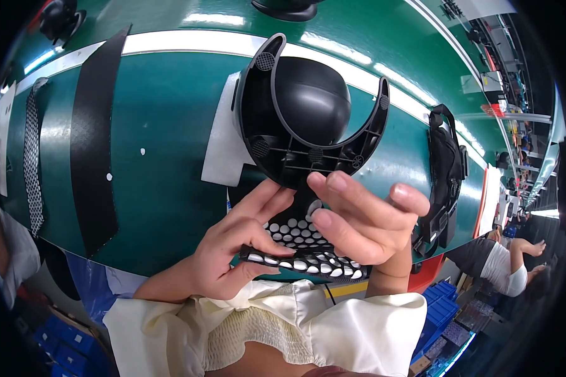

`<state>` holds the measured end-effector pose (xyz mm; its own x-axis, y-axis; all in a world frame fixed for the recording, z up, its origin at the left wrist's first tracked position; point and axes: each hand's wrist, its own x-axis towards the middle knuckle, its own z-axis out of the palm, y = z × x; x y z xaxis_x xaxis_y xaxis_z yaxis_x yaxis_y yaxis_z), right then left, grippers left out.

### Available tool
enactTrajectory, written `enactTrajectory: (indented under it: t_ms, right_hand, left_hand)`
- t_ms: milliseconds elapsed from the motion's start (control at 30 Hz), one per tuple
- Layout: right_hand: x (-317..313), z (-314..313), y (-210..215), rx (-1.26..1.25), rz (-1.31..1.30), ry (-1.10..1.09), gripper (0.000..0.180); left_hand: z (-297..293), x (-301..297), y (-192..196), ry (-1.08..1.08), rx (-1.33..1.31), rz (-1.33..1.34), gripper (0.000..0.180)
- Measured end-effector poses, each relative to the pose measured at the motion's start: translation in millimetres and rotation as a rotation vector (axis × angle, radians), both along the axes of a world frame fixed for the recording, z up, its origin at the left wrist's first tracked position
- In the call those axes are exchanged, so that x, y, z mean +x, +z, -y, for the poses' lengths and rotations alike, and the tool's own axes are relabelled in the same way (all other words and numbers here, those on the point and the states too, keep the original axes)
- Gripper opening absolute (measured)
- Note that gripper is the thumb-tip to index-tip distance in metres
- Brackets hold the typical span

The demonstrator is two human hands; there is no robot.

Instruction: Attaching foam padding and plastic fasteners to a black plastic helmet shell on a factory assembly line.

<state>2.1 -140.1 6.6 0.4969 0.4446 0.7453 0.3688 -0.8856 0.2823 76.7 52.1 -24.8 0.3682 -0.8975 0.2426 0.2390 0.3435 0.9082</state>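
Left hand (233, 251) was curled around the near end of a black perforated pad (305, 248), thumb pressed on top of its lower edge, fingers partly closed and reaching up to the base of a black plastic helmet-like shell (308, 107). Right hand (365, 220) sat on the other side, fingers bent loosely, fingertips (324, 183) touching the shell's lower rim and the pad; it looked like a light pinch, though the actual contact was hidden behind the fingers, so hard to be sure. The pad, with rows of pale round holes, was held just below the shell, between both hands, close to the person's chest and above the front edge of the green table (163, 188).

The shell stood tilted, its open curved frame facing the camera, over a white foam sheet (223, 147) lying on the table. Left on the table lay a wide black strip (94, 144) and beside it a narrow mesh strip (33, 157). To the right lay a black strap assembly (446, 169). Cream sleeves (333, 327) covered both wrists. Another person (503, 264) sat far right.
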Motion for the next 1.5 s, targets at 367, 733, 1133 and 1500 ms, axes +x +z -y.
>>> enactTrajectory:
  t_ms: [367, 733, 1133, 1500]
  right_hand:
    - [7, 16, 1, 0.570, -0.435, 0.246, 0.047]
    - [11, 10, 6, 0.337, -0.455, 0.313, 0.031]
    - [6, 19, -6, 0.577, -0.427, 0.250, 0.024]
    - [-5, 33, 17, 1.489, -0.692, -0.002, 0.006]
  left_hand:
    - [3, -1, -3, 0.032, -0.069, -0.042, 0.011]
    - [4, -4, -3, 0.015, -0.043, -0.106, 0.011]
    - [7, -4, 1, -0.001, -0.082, -0.050, 0.012]
    - [8, -4, 1, 0.077, -0.013, 0.012, 0.012]
